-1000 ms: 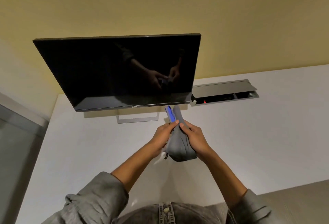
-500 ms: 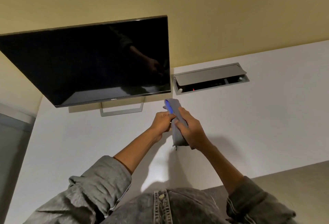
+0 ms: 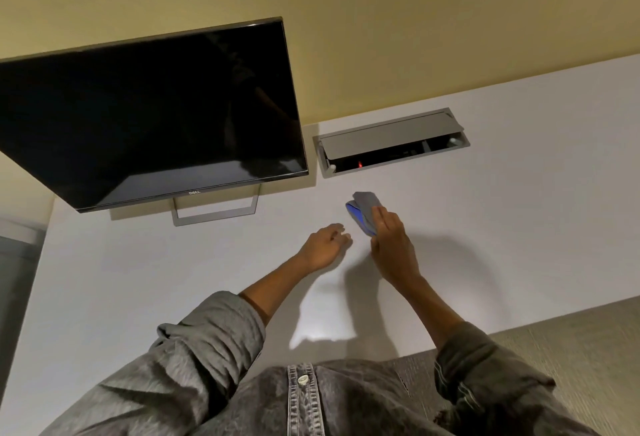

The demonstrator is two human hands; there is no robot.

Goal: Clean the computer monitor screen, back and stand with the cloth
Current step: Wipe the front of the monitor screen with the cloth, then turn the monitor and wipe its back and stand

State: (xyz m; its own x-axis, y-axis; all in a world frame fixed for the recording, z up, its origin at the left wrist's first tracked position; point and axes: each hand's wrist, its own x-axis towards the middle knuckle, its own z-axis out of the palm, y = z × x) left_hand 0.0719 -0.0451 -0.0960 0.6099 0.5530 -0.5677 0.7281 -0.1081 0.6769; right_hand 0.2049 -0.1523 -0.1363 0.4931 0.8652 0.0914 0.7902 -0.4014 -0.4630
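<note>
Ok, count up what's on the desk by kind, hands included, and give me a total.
Monitor: 1
Cloth: 1, in the right hand's grip
Cable box set into the desk, lid open: 1
Hands: 2, left hand, right hand
Total: 5

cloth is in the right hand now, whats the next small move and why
Probably carry the right hand with the folded cloth up and to the left, onto the dark screen of the monitor. The cloth is bunched in that hand above the desk, apart from the monitor, and the left hand holds nothing, so it could steady the frame.
</note>
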